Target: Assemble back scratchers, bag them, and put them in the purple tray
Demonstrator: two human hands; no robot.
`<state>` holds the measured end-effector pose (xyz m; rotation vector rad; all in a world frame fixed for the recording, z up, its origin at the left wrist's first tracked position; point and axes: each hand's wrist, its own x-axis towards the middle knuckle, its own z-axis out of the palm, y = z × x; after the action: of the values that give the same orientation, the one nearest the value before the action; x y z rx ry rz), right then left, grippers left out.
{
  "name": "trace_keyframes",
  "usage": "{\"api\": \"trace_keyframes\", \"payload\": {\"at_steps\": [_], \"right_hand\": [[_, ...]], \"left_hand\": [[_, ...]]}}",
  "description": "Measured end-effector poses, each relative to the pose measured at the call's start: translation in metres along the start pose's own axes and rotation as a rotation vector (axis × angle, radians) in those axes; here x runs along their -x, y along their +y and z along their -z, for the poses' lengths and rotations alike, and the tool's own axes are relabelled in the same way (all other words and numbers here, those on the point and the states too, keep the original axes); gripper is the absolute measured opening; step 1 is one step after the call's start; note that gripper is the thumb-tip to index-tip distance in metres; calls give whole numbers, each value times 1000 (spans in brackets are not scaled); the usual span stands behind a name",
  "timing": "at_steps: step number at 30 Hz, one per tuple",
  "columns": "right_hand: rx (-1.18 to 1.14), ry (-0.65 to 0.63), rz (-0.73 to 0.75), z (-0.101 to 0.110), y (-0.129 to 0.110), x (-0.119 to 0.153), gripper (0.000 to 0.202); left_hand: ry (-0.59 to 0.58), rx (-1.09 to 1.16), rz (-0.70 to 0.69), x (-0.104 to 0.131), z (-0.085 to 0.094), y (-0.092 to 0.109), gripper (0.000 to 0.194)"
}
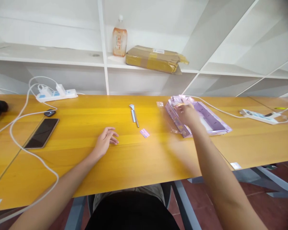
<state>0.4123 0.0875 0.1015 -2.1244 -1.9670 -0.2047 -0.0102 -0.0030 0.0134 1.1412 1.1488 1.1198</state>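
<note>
My left hand (106, 139) rests at the tabletop with its fingers loosely apart and nothing in it. Over the left part of a purple open box (210, 116), my right hand (187, 114) reaches in among clear plastic packets (180, 99). Motion blur smears its fingers, so any hold there is unclear. Between the hands lie a light-blue stick (133, 116) and a slim grey tool (136, 118), side by side, with a pale fan-shaped end at the top. A small pink-purple card (144, 133) is just below them. Another small packet (159, 104) sits left of the box.
A phone (42, 133), a black fob-like item (49, 112) and a power strip (57, 95) with white cables occupy the left. Right of the box is a second power strip (259, 116). The shelf behind holds an orange-labelled bottle (119, 40) and a taped cardboard parcel (153, 59).
</note>
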Motion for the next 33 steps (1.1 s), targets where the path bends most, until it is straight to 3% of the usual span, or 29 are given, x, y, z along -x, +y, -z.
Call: {"api": "trace_keyframes", "payload": {"at_steps": [3, 7, 12, 16, 19, 24, 28, 33], "right_hand": [[-159, -280, 117, -16, -60, 10, 36], [-206, -353, 124, -42, -137, 17, 46], [-200, -383, 13, -67, -189, -2, 59], [-209, -444, -22, -77, -204, -21, 36], [-289, -490, 57, -72, -208, -15, 25], [-544, -502, 312, -54, -213, 54, 39], [-943, -492, 545, -56, -219, 110, 40], [-1141, -532, 585, -69, -213, 120, 42]], "left_hand": [[-5, -24, -8, 0, 1, 1, 33], [-19, -44, -20, 0, 3, 2, 33], [-18, -68, -17, 0, 3, 2, 34], [-36, -109, -13, 0, 4, 1, 33], [-52, -136, -26, 0, 5, -1, 34], [-81, -114, -52, -1, 4, -6, 47], [-188, -76, -117, 0, -1, -7, 45], [-149, -70, -131, 3, -6, -3, 39]]}}
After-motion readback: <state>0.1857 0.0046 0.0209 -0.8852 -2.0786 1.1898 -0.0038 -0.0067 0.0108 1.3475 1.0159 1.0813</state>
